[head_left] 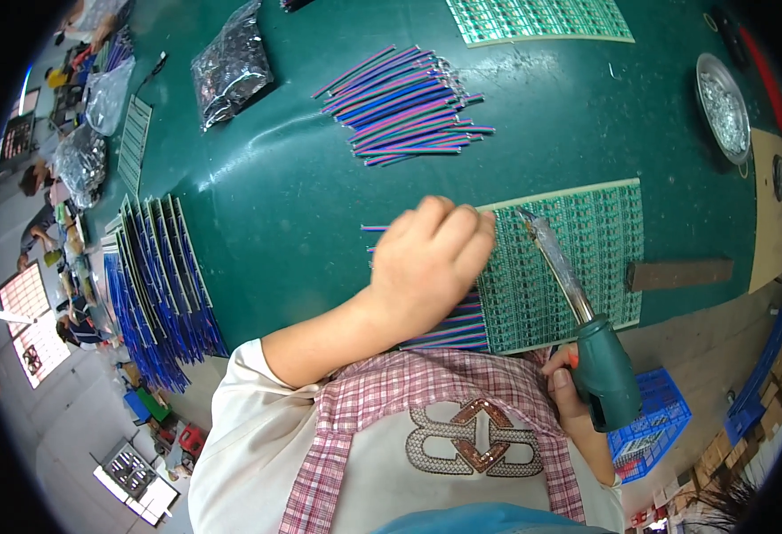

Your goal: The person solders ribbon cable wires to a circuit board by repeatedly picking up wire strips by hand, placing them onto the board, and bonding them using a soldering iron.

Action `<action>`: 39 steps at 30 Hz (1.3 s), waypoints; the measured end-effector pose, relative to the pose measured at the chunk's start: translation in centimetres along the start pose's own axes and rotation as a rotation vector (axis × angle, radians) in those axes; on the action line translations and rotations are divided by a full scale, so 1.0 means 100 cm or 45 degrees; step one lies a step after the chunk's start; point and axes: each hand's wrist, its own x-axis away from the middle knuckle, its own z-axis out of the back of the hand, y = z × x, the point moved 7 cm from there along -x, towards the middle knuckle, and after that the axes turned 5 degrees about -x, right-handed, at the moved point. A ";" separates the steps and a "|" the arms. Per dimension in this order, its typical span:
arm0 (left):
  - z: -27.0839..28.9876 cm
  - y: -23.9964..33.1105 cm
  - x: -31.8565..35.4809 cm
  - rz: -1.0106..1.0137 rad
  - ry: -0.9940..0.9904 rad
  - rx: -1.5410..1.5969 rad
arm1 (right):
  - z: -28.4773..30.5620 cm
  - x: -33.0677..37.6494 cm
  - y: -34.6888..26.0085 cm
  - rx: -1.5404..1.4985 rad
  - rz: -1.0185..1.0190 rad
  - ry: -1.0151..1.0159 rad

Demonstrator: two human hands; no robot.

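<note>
My right hand (569, 387) grips the dark green handle of a soldering iron (609, 374). Its long metal barrel slants up and left, with the tip over the upper left part of a green circuit board panel (578, 267). Just left of that tip, my left hand (431, 258) is closed at the panel's left edge, knuckles up. Whatever its fingertips pinch is hidden beneath the hand. Multicoloured ribbon wires (453, 331) stick out leftward from the panel's left side, partly covered by my left hand and forearm.
Loose cut wires (409, 107) lie in a pile beyond my left hand. Wired boards (155, 285) are stacked at the left. A brown bar (680, 274) touches the panel's right edge. Farther off are another panel (542, 20), a metal bowl (723, 107) and a plastic bag (233, 67).
</note>
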 end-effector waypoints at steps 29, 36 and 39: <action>0.012 -0.044 -0.010 0.272 -0.108 0.161 | -0.005 -0.006 -0.008 0.100 0.042 -0.065; 0.005 -0.022 -0.009 0.044 -0.186 0.259 | -0.002 0.002 0.003 0.130 0.203 -0.065; 0.007 -0.013 -0.009 -0.041 -0.136 0.133 | -0.005 -0.002 -0.001 0.164 0.232 -0.151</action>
